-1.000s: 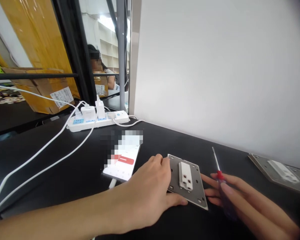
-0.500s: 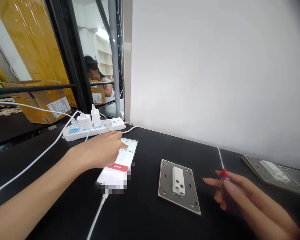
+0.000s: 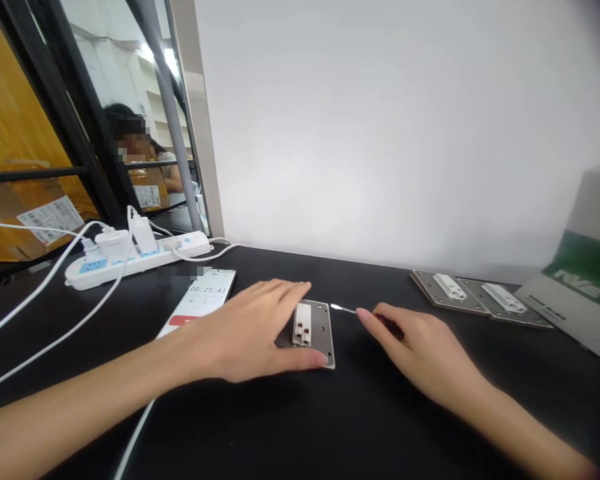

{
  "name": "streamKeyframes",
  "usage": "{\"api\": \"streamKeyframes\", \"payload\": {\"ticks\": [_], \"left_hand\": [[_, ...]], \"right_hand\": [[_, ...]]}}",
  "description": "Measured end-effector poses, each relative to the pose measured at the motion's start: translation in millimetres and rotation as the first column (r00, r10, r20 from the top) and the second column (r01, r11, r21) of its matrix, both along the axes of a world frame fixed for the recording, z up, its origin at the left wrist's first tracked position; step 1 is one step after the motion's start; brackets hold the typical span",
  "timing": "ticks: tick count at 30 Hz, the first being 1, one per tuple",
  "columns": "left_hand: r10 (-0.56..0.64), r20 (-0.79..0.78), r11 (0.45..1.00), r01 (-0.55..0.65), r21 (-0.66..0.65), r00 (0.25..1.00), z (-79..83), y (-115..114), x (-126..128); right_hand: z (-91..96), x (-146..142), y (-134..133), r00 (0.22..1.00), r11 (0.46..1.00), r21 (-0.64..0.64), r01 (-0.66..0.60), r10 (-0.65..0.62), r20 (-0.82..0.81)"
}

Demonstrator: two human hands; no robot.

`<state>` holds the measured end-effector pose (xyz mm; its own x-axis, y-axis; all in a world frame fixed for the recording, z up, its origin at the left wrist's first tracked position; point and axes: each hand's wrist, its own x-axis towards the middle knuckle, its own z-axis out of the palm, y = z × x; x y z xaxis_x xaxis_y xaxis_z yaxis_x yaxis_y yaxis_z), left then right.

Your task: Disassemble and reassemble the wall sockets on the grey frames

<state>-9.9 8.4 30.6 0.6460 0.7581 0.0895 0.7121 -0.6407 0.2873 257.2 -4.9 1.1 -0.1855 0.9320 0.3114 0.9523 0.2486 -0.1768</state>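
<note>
A square grey wall socket plate (image 3: 323,329) lies back side up on the black table, its white terminal block (image 3: 303,324) facing up. Over its left part spreads my left hand (image 3: 253,330), the thumb on the near edge and the fingers across the far edge, gripping it from both sides. My right hand (image 3: 420,343) is closed around a screwdriver (image 3: 344,309), whose handle is hidden in the fingers. The screwdriver's shaft points left, its tip just off the plate's right edge. A phone (image 3: 207,293) showing a timer lies behind my left forearm.
Two more socket plates (image 3: 433,293) lie at the back right, beside a white and green box or bag (image 3: 580,267). A white power strip (image 3: 140,265) with chargers and cables stands at the left. A white wall (image 3: 380,133) closes the back; a person (image 3: 165,160) sits beyond the rack.
My left hand has left the phone and moved right onto the socket plate. My right hand has brought the screwdriver closer, turning it from upright to pointing left. The view has swung right.
</note>
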Motion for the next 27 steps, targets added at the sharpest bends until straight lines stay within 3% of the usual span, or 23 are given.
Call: {"api": "streamKeyframes", "payload": {"ticks": [5, 12, 17, 19, 22, 27], "left_hand": [[-0.063, -0.015, 0.998, 0.064, 0.009, 0.998, -8.5, 1, 19], [-0.027, -0.06, 0.99, 0.018, -0.141, 0.998, 0.8, -18, -5], [0.242, 0.001, 0.96, -0.24, -0.141, 0.97, -10.0, -31, 12], [0.272, -0.015, 0.953, -0.271, -0.132, 0.962, -15.4, -30, 19], [0.224, -0.036, 0.964, -0.227, -0.134, 0.974, -15.7, -29, 16], [0.052, -0.004, 0.986, -0.052, -0.161, 0.999, -4.2, -30, -6]], "right_hand": [[-0.6, -1, -1, 0.999, 1.0, 0.03, 0.01, -0.011, 0.034], [-5.4, 2, 0, 0.998, 1.0, 0.004, -0.002, 0.002, 0.055], [-7.9, -1, -1, 0.997, 0.999, 0.019, -0.039, 0.037, 0.061], [-8.2, -2, -2, 0.997, 0.998, 0.029, -0.051, 0.049, 0.064], [-7.7, -3, -3, 0.997, 0.998, 0.033, -0.055, 0.053, 0.064], [-6.7, -2, -4, 0.996, 0.998, 0.003, -0.066, 0.065, 0.059]]}}
